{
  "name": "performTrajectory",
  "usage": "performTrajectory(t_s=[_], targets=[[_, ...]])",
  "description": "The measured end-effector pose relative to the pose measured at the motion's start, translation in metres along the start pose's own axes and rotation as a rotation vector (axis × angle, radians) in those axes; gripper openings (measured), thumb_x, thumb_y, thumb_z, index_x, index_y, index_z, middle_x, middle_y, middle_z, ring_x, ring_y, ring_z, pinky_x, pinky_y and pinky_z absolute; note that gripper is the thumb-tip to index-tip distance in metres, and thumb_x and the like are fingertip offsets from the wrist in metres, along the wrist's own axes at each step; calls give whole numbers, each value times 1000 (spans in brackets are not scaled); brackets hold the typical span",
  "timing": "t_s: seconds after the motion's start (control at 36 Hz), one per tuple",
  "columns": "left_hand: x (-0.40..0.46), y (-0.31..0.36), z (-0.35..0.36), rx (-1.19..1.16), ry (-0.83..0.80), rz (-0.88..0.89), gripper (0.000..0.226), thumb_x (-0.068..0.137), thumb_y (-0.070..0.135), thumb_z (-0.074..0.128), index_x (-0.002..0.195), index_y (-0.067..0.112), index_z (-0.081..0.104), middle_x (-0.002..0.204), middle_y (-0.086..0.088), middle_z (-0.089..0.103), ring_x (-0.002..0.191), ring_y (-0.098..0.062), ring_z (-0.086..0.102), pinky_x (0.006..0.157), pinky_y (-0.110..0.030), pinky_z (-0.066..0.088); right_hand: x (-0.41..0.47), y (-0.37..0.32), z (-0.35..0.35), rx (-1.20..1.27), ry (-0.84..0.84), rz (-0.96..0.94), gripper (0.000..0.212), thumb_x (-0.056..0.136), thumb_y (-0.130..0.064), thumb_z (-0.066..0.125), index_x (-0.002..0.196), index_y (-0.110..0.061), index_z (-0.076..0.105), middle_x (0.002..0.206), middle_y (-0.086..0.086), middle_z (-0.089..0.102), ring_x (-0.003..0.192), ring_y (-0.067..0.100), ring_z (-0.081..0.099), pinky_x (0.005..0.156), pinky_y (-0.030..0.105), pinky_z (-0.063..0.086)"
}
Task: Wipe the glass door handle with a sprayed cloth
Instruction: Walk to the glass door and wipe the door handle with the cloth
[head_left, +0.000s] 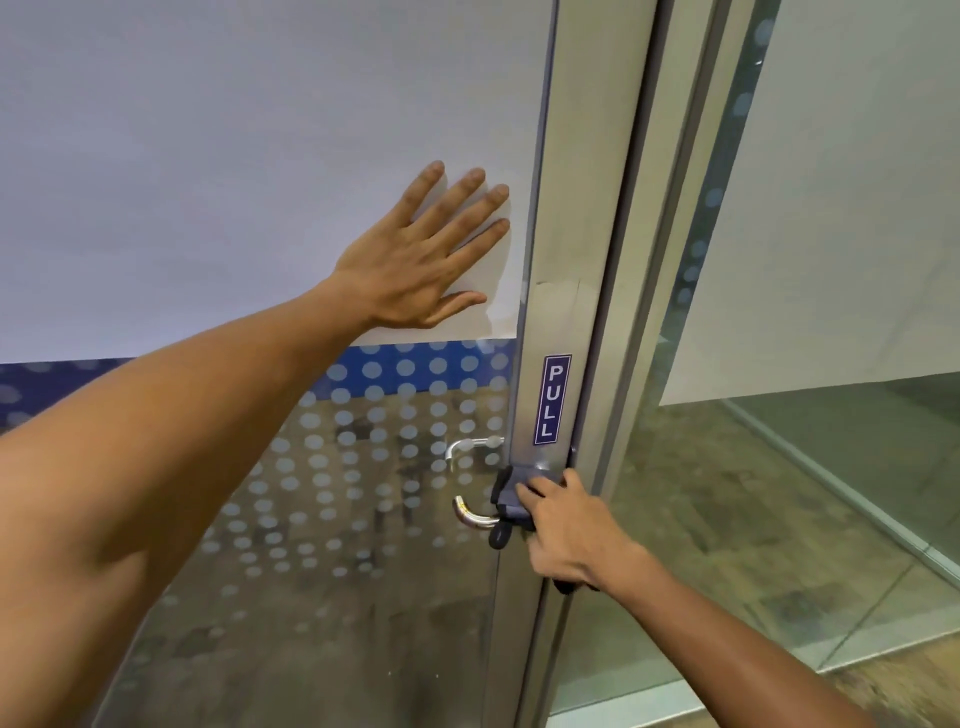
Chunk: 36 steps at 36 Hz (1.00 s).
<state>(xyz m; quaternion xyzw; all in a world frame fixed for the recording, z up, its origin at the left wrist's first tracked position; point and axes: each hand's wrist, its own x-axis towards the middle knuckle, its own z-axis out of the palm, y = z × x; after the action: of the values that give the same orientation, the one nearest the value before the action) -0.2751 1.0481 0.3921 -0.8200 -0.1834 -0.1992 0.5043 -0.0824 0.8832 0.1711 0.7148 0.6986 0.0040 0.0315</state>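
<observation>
A curved chrome door handle (470, 514) sticks out from the metal stile of a glass door (332, 519). My right hand (566, 530) presses a grey cloth (511, 499) around the base of the handle, where it meets the stile; the cloth hides that part. A second chrome handle (470, 447) shows through the glass just above. My left hand (426, 254) lies flat with fingers spread on the white covered upper pane, well above the handle.
A blue PULL sticker (551, 400) sits on the stile above the handle. The door frame (639, 312) stands right of it, then a fixed glass panel (831, 467). Frosted dots and a blue band cross the door glass.
</observation>
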Motion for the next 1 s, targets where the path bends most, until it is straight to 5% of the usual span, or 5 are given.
performTrajectory(t_s=[0.17,0.36,0.58,0.89,1.0], targets=[[-1,0,1,-4,7,-3,84,99,68,3,162,12,1,170,-16,-1,157,-38,0,126,-59,3,3,29,-20,-138,-415,-187,111,79,-8,66,157,-22,-12,167,3,-8,149,41,0,115,50,33],[0,0,2,-9,-3,-9,84,99,68,3,162,13,1,170,-16,-1,157,-38,0,125,-58,3,27,47,2,-343,58,-455,54,84,-27,64,134,-21,45,127,4,58,105,26,59,86,38,53],[-1,-1,2,7,10,-2,83,100,68,7,162,12,2,170,-17,1,157,-40,3,124,-59,4,37,20,6,-320,141,-405,34,71,-35,61,100,-19,57,96,2,66,97,25,54,95,45,35],[1,-1,5,8,1,-1,85,99,70,5,162,13,3,170,-17,0,157,-40,1,124,-59,2,44,-21,15,19,74,-283,35,89,-47,53,104,-16,45,98,7,68,91,29,64,91,46,40],[1,-2,5,-2,3,-3,86,98,70,6,162,13,2,170,-17,0,157,-40,2,124,-59,2,48,-62,23,60,284,-22,38,98,-53,40,98,-17,51,83,7,72,80,29,67,92,48,38]])
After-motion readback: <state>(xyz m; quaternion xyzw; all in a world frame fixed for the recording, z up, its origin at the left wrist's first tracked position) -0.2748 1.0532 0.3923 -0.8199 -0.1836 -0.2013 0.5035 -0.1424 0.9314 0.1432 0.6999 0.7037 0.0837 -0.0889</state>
